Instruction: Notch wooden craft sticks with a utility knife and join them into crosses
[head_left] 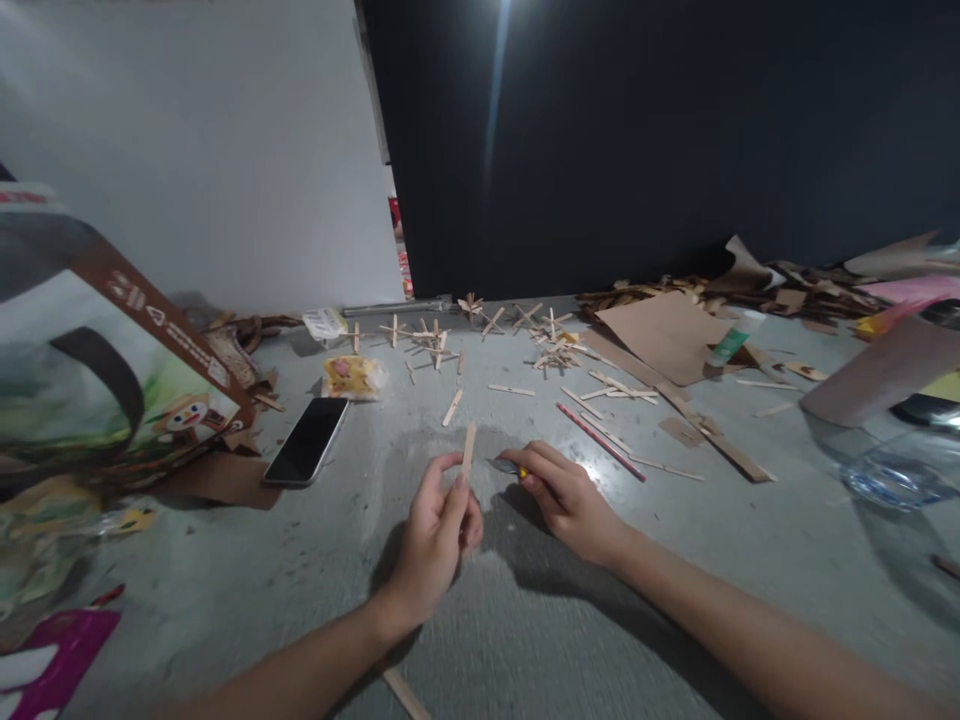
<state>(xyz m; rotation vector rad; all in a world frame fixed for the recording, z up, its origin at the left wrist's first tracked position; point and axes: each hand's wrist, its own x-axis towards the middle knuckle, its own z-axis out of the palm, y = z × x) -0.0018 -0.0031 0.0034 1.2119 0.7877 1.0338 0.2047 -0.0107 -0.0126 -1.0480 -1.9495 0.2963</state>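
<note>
Between the thumb and fingers of my left hand (431,535), a flat wooden craft stick (469,448) points up and away from me. My right hand (574,505) is closed around a small cutter knife (508,466); its grey blade points left toward the stick, with a gap between them, and a bit of yellow handle shows. Most of that handle is hidden in the fingers. Beyond my hands lie a loose craft stick (452,407), another stick (511,389) and a red pencil (600,441). Farther back are several crossed-stick pieces (555,352).
To the left are a black-screened phone (309,440), a yellow packet (352,378) and a large printed bag (97,330). Brown cardboard (660,335), a glue stick (735,338) and a clear plastic container (900,470) are on the right. A dark panel (660,150) stands behind the table.
</note>
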